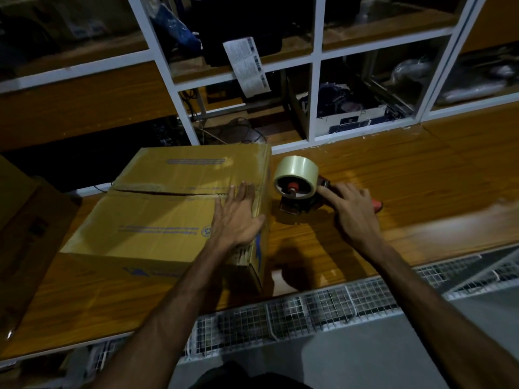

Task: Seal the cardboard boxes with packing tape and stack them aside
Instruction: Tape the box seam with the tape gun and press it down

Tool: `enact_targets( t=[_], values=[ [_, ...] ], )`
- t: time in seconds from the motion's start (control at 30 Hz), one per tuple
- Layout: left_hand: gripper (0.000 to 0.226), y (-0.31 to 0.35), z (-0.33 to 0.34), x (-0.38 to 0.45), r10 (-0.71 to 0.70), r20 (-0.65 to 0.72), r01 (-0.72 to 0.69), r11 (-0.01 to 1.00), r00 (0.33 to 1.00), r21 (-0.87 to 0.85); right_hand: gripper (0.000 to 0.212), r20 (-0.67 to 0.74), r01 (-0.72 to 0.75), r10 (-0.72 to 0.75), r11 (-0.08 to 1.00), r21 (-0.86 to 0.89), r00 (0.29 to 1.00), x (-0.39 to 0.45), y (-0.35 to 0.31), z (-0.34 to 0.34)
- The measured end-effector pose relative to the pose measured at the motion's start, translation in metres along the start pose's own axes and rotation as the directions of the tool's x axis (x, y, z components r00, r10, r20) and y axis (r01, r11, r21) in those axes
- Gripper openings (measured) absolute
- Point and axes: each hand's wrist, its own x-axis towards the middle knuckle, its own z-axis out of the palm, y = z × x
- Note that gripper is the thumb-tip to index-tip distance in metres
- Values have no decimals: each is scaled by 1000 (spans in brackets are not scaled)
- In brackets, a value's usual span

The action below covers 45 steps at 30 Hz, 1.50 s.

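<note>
A brown cardboard box with blue print lies on the wooden counter, its top flaps closed along a centre seam. My left hand rests flat, fingers spread, on the box's right end near the seam. Just right of the box stands a tape dispenser with a roll of clear packing tape and a red handle. My right hand is wrapped around that handle, the dispenser resting on the counter.
Another cardboard box sits at the far left edge. A white-framed glass partition stands behind the counter, with a paper label stuck on it. Wire mesh racks hang below the counter's front edge.
</note>
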Motion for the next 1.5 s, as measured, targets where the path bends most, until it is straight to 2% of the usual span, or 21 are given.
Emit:
enact_targets(
  t=[0.23,0.5,0.73,0.9,1.33,1.5],
  values=[
    [94,0,1,-2,4,-7,-4,1000,1000,-15,54,51,-14,18,996,-93,999,7,-24,2],
    [92,1,0,-3,5,-8,-6,1000,1000,-10,55,126,47,-23,981,-186,992,35,-36,-3],
    [90,-4,0,-2,13,-14,-13,1000,1000,16,57,170,8,20,987,-162,985,34,-35,-20],
    [91,-10,-1,-2,25,-10,-25,999,1000,23,57,86,-32,45,988,-148,995,10,-19,-39],
    [92,-17,0,-2,44,4,-44,999,999,13,55,196,-1,40,981,-195,980,28,-61,-28],
    [91,-22,-1,-3,33,3,-33,999,999,8,57,134,-69,83,992,-104,988,6,-49,-42]
  ],
)
